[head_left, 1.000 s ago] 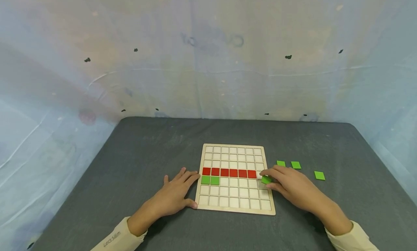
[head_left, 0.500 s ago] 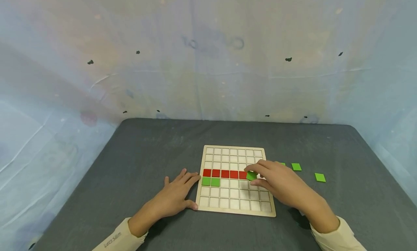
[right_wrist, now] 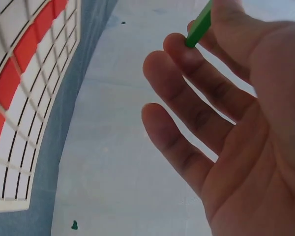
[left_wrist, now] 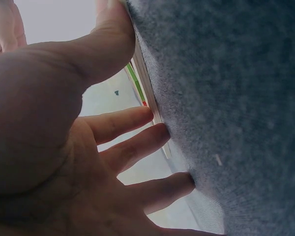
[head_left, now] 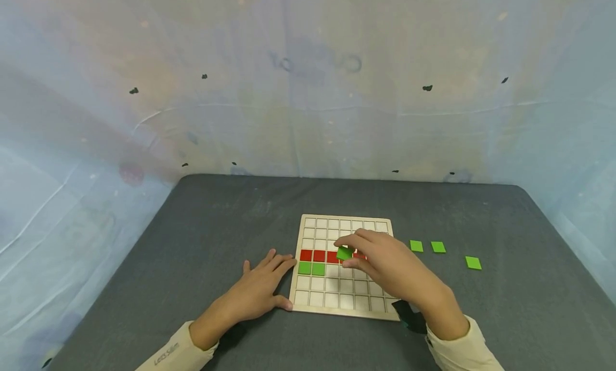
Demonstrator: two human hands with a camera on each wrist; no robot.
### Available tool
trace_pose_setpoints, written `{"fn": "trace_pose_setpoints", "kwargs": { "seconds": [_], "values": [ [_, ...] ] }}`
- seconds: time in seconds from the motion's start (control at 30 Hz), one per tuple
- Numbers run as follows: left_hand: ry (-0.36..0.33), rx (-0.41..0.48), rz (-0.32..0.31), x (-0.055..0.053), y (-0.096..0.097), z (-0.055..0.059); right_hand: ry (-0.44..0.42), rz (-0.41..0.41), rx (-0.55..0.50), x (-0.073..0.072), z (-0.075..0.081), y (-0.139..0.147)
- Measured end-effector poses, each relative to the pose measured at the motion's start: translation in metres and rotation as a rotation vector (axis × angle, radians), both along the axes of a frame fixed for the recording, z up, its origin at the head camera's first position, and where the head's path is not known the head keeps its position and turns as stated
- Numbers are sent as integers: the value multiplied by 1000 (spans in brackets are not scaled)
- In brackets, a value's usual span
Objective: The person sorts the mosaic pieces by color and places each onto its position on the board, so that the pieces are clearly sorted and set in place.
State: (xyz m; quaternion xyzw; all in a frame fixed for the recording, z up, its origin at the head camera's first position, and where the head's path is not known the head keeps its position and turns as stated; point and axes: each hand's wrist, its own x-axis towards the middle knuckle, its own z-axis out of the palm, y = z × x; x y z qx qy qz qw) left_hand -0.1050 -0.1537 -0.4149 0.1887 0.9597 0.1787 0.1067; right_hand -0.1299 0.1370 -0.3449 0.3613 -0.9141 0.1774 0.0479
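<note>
A square wooden grid board [head_left: 346,311] lies on the dark table, with a row of red tiles [head_left: 306,255] across its middle, partly hidden by the right hand. Just below that row, two green tiles [head_left: 311,268] fill the leftmost cells. My right hand [head_left: 390,261] pinches another green tile [head_left: 344,253] between thumb and fingers, held above the board over the red row; the right wrist view shows the same green tile [right_wrist: 200,24] edge-on. My left hand [head_left: 257,288] rests with spread fingers on the table, thumb and fingertips touching the board's left edge.
Right of the board, three loose green tiles lie on the table: one tile [head_left: 416,246] nearest the board, another tile [head_left: 438,247] beside it, and a third tile [head_left: 473,262] farther right. A pale sheet [head_left: 308,93] rises behind the dark table [head_left: 231,216].
My right hand has carried the green tile leftward from the board's right edge to above the red row. The loose tile nearest the board is now uncovered. My left hand stays put.
</note>
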Motion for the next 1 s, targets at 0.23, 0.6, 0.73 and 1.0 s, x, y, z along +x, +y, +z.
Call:
{"fn": "trace_pose_setpoints", "kwargs": {
  "seconds": [0.23,0.6,0.73,1.0],
  "values": [
    [6,-25,10,1,0,-1,-35,0,7,-5,-4,-5],
    [26,-59,9,-1,0,0,-27,37,26,-13,-15,-7],
    [70,-89,15,0,0,0,-31,53,37,-15,-19,-9],
    [114,-131,14,-1,1,1,-31,30,58,-20,-30,-12]
  ]
}}
